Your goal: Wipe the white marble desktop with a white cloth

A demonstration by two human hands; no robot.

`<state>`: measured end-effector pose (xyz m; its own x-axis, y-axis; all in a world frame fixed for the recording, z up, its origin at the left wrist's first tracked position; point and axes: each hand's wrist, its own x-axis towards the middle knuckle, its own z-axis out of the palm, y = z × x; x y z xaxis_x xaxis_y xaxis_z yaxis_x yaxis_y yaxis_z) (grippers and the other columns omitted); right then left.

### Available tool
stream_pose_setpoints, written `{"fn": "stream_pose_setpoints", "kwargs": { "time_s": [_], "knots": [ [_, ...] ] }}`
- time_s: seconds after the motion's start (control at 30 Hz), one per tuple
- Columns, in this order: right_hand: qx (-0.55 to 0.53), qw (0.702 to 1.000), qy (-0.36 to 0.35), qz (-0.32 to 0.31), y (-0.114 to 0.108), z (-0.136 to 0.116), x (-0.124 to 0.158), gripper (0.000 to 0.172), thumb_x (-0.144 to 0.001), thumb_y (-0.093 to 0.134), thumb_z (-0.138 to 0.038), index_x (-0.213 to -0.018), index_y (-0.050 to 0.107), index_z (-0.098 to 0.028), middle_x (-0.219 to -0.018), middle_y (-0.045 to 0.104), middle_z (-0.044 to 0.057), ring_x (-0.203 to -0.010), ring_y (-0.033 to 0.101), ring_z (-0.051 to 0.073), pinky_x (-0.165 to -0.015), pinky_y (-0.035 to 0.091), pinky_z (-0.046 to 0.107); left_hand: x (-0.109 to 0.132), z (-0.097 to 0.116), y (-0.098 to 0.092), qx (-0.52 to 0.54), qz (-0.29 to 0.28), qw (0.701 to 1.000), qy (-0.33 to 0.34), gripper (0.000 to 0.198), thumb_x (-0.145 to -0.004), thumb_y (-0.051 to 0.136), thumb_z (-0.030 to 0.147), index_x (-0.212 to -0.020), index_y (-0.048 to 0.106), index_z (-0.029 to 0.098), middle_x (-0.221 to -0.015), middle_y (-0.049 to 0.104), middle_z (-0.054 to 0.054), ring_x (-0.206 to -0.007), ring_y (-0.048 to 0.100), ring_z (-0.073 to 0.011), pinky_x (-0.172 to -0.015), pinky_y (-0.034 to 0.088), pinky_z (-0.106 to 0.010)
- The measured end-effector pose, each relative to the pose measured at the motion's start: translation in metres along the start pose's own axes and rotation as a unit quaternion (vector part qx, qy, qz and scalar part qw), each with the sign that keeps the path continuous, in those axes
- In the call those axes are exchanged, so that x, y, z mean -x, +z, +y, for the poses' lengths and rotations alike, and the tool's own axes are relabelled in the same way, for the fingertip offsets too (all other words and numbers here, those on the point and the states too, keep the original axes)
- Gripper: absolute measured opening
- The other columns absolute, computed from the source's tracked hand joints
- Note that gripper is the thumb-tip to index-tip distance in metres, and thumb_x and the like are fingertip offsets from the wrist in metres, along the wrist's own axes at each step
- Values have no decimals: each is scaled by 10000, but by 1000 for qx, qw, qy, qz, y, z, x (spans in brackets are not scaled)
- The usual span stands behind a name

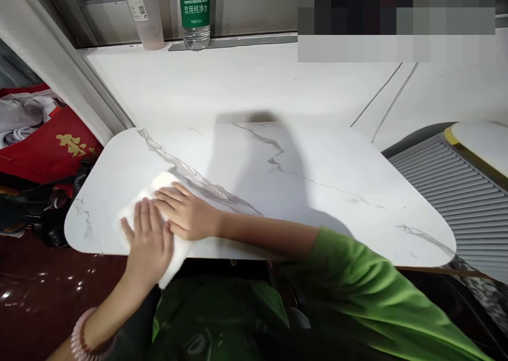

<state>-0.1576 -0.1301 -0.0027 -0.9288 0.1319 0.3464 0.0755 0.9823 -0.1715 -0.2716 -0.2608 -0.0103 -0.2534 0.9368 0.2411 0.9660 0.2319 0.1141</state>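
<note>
A white cloth (164, 180) lies on the left part of a white marble-patterned table (337, 191), and one corner of it hangs over the front edge. My left hand (150, 239) rests flat on the cloth with its fingers stretched forward. Beside it, my right hand (188, 213) also presses on the cloth, fingers extended to the left and close to the left hand's fingers. Neither hand is wrapped round anything. Part of the cloth is hidden beneath both hands.
On the ledge behind the table stand a water bottle (195, 17) with a green and white label and a translucent container (146, 17). A red bag (51, 144) with clothes is at left. To the right is a grey ribbed piece of furniture (448, 191).
</note>
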Motion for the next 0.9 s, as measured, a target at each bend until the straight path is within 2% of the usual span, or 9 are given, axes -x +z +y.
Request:
{"fn": "stream_pose_setpoints", "kwargs": {
  "time_s": [0.07, 0.17, 0.3, 0.4, 0.5, 0.57, 0.67, 0.8, 0.9],
  "knots": [
    [-25, 999, 32, 12, -10, 9, 35, 541, -934, 401, -308, -1390, 448, -21, -1468, 467, 218, -1410, 354, 298, -1178, 254, 561, -7, 27, 4, 5, -24, 997, 67, 600, -1014, 202, 326, -1544, 218, 44, -1554, 310, -236, -1475, 213, -362, -1157, 152, -655],
    [-15, 991, 128, 16, -29, 19, 89, 564, -925, 350, -293, -1399, 440, 0, -1472, 454, 236, -1426, 333, 311, -1182, 238, 574, -29, 72, 6, 3, -74, 983, 168, 596, -1011, 202, 307, -1517, 276, -1, -1555, 293, -248, -1476, 196, -376, -1155, 160, -662],
    [41, 959, 282, 17, -59, 30, 169, 553, -901, 322, -273, -1395, 462, -68, -1480, 465, 191, -1432, 344, 285, -1187, 248, 562, -67, 155, 15, 16, -152, 948, 279, 619, -1010, 236, 349, -1514, 276, -7, -1587, 215, -223, -1484, 156, -377, -1160, 161, -657],
    [100, 907, 406, 46, -83, 36, 239, 526, -897, 311, -287, -1358, 490, -109, -1440, 518, 170, -1394, 415, 282, -1172, 294, 556, -85, 233, 30, 43, -190, 908, 370, 652, -1001, 287, 402, -1523, 259, 12, -1597, 198, -205, -1486, 152, -377, -1146, 173, -678],
    [159, 839, 517, 55, -102, 36, 304, 489, -901, 277, -305, -1258, 553, -117, -1383, 561, 189, -1342, 480, 298, -1177, 320, 513, -90, 306, 44, 86, -154, 869, 462, 599, -1015, 238, 392, -1504, 333, 59, -1580, 286, -175, -1474, 226, -342, -1156, 194, -652],
    [185, 804, 561, 67, -110, 34, 333, 483, -899, 253, -307, -1231, 563, -143, -1374, 569, 184, -1324, 500, 303, -1175, 333, 494, -88, 341, 51, 89, -130, 859, 487, 574, -1010, 244, 356, -1491, 356, 63, -1575, 310, -163, -1465, 258, -316, -1167, 203, -623],
    [201, 788, 575, 83, -114, 30, 351, 469, -892, 248, -304, -1236, 546, -191, -1373, 579, 157, -1335, 493, 290, -1181, 325, 485, -83, 362, 55, 83, -139, 855, 493, 580, -1001, 262, 340, -1498, 328, 48, -1586, 288, -152, -1470, 248, -289, -1176, 211, -595],
    [191, 809, 553, 68, -114, 37, 344, 476, -882, 256, -285, -1266, 523, -196, -1381, 574, 162, -1362, 466, 262, -1193, 304, 474, -80, 356, 57, 84, -132, 866, 474, 584, -1002, 236, 314, -1498, 318, 16, -1586, 270, -180, -1473, 233, -298, -1169, 207, -610],
    [178, 820, 541, 51, -119, 57, 334, 498, -868, 271, -264, -1299, 511, -190, -1403, 560, 152, -1364, 464, 244, -1195, 297, 460, -88, 353, 58, 79, -115, 887, 440, 582, -986, 269, 287, -1480, 344, -12, -1567, 297, -217, -1458, 257, -327, -1166, 211, -598]
  ]
}}
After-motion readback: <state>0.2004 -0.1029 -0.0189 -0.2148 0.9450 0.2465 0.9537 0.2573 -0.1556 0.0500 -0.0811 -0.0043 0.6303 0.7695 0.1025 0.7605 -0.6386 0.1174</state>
